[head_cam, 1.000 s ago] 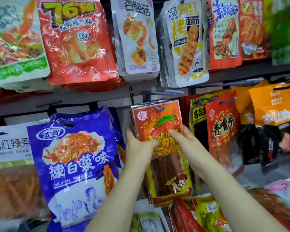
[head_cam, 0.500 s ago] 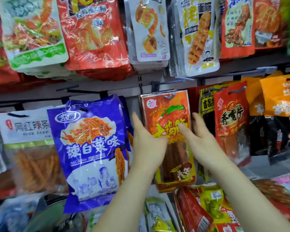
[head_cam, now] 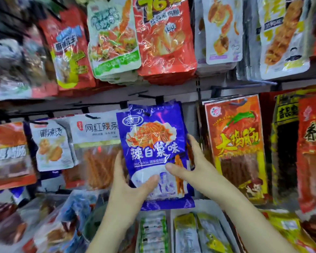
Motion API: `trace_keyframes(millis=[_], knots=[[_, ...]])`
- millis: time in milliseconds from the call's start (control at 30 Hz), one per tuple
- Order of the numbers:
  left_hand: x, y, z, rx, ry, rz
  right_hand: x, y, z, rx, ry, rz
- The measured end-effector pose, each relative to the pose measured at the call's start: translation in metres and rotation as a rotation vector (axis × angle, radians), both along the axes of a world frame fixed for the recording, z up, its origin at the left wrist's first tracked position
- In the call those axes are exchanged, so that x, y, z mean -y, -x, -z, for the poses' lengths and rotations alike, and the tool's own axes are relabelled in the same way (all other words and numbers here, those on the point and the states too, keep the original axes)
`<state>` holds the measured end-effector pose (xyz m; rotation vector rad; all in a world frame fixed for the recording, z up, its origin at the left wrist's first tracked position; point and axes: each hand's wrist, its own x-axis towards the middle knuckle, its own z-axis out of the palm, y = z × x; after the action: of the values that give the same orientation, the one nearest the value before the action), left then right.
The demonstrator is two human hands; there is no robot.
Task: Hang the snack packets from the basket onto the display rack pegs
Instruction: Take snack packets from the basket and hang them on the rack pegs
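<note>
The left hand [head_cam: 126,187] and right hand [head_cam: 199,168] pinch the blue snack packet [head_cam: 153,143] by its side edges, thumbs in front and fingers behind. Its top reaches a black peg [head_cam: 159,99] in the middle row, so the hanging looks almost done. The next move calls for checking that the hole is seated, then letting go. The rack is crowded: an orange packet [head_cam: 233,143] hangs just right, a white packet [head_cam: 98,128] just left, and loose packets [head_cam: 186,234] lie below.

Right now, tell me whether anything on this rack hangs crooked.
The blue foil snack packet in the middle row sits askew, its top leaning left, out of line with the blue packets behind it. The left hand and right hand grip its lower half.
</note>
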<state>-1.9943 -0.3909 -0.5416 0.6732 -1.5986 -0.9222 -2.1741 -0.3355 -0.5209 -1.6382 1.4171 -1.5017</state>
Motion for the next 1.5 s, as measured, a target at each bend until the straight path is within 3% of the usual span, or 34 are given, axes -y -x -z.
trace_keyframes(millis=[200, 367, 433, 533, 633, 700, 767, 867, 967, 1033, 1067, 1167, 1200, 1333, 1400, 1500], knots=[[0.009, 0.012, 0.003, 0.079, 0.049, 0.079, 0.018, -0.002, 0.010, -0.026, -0.041, -0.026], [0.013, -0.006, -0.009, 0.179, 0.002, 0.158, 0.014, -0.011, 0.022, 0.314, -0.011, -0.174], [0.015, -0.011, -0.011, 0.183, -0.071, 0.187, 0.010, -0.012, 0.024, 0.328, -0.036, -0.175], [0.008, -0.013, -0.014, 0.299, -0.137, 0.167, -0.002, -0.015, 0.014, 0.168, -0.011, -0.042], [-0.008, -0.019, -0.028, 0.428, 0.057, -0.089, -0.014, -0.014, 0.001, 0.014, 0.051, 0.204], [-0.008, -0.022, -0.041, 0.422, 0.180, -0.291, -0.019, -0.013, -0.012, -0.227, 0.129, 0.447], [-0.001, -0.024, -0.054, 0.318, 0.193, -0.304, -0.017, -0.019, -0.035, -0.491, 0.345, 0.591], [0.009, -0.015, -0.073, 0.295, 0.262, -0.213, 0.002, -0.041, -0.072, -0.859, 0.485, 0.600], [0.003, -0.006, -0.086, 0.502, 0.354, -0.150, 0.017, -0.050, -0.101, -1.098, 0.350, 0.489], [0.007, -0.007, -0.086, 0.621, 0.350, -0.090, 0.020, -0.043, -0.121, -1.191, 0.231, 0.439], [0.012, -0.010, -0.086, 0.590, 0.308, -0.066, 0.021, -0.038, -0.130, -1.243, 0.166, 0.433], [0.036, -0.021, -0.099, 0.206, 0.144, -0.026, 0.026, -0.036, -0.143, -1.356, 0.059, 0.463], [0.042, -0.022, -0.106, 0.186, 0.151, -0.051, 0.029, -0.037, -0.141, -1.367, 0.033, 0.479], [0.054, -0.018, -0.138, 0.588, 0.445, -0.246, 0.038, -0.034, -0.131, -1.345, -0.025, 0.523], [0.060, -0.014, -0.151, 0.755, 0.523, -0.247, 0.041, -0.032, -0.129, -1.320, -0.012, 0.517], [0.072, -0.009, -0.160, 0.847, 0.619, -0.230, 0.042, -0.028, -0.128, -1.279, -0.004, 0.495]])
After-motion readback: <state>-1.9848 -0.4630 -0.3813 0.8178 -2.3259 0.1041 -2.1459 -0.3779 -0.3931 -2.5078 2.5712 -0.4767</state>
